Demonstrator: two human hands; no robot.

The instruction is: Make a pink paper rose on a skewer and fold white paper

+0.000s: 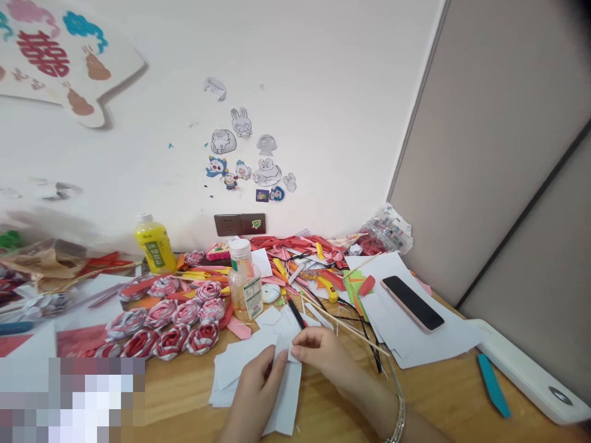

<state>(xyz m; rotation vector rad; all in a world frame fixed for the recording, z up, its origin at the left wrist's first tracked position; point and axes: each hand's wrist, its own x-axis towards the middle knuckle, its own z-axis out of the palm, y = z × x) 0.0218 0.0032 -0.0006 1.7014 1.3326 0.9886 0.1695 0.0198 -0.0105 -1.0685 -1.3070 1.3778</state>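
Observation:
A small piece of white paper (281,348) is pinched between my two hands near the front of the table. Its lower part is hidden by my fingers. My left hand (259,380) has thumb and fingers closed on its near side. From the right, my right hand (323,352) grips its edge with thumb and forefinger; a bracelet circles that wrist. Under and around the hands lie loose white paper sheets (231,369). Just beyond my right hand rests a dark pen (297,312).
Rolled paper roses (170,341) cover the left side. A clear bottle (244,289) and a yellow drink bottle (156,246) stand behind. At right are a phone (412,303) on white sheets, a teal strip (493,386), a yellow cutter (329,288) and thin sticks (353,329).

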